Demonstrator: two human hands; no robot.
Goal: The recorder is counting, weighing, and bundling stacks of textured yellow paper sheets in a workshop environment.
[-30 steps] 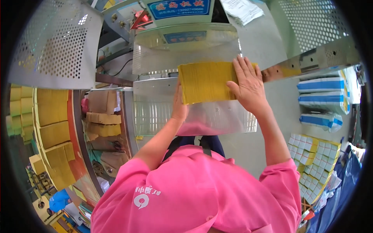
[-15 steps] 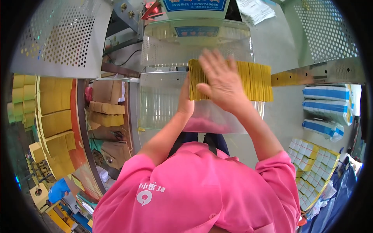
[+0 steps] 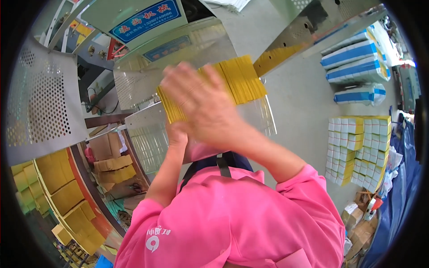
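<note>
At the centre of the frame the right hand (image 3: pixel 203 107) lies flat and spread on a stack of yellow sheets (image 3: pixel 237 82), which rests on a clear ribbed tray (image 3: pixel 147 138). The left hand (image 3: pixel 178 134) grips the stack's lower left edge. Blue-and-white bundles (image 3: pixel 353 60) lie at upper right, small boxes (image 3: pixel 357 147) at right.

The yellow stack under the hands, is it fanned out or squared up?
Fanned out: the yellow stack shows many stepped edges slanting sideways beyond the right hand pressing on it.
</note>
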